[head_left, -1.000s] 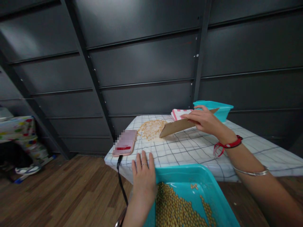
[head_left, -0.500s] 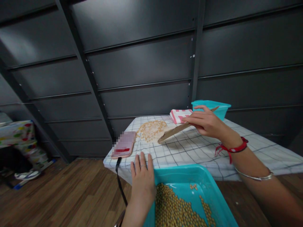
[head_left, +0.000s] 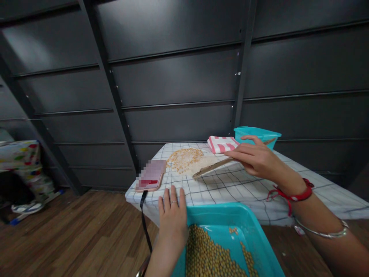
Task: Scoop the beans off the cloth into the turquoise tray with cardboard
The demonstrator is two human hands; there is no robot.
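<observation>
My right hand [head_left: 258,159] is closed on a piece of cardboard [head_left: 212,167], tilted with its lower edge down by the checked cloth. That edge is beside a spread of pale grains with yellow kernels [head_left: 186,161]. My left hand [head_left: 173,221] lies palm down with its fingers stretched out, at the table's front edge and against the left side of a teal tray [head_left: 221,210]. Inside the tray are many round yellow-green beans [head_left: 211,254], with a few lighter ones apart from them. Whether my left palm presses on the rim is hidden.
A phone [head_left: 151,175] with a black strap lies at the table's left corner. Toward the back are a folded pink-and-white striped cloth [head_left: 221,144] and a second teal container [head_left: 255,134]. Behind the table stands a dark panelled wall [head_left: 175,84]. Another person's shoe [head_left: 27,207] shows at far left.
My right hand has shifted slightly right and down, and the cardboard has turned so that less of its face shows. My left hand stays in place. The view has shifted a little.
</observation>
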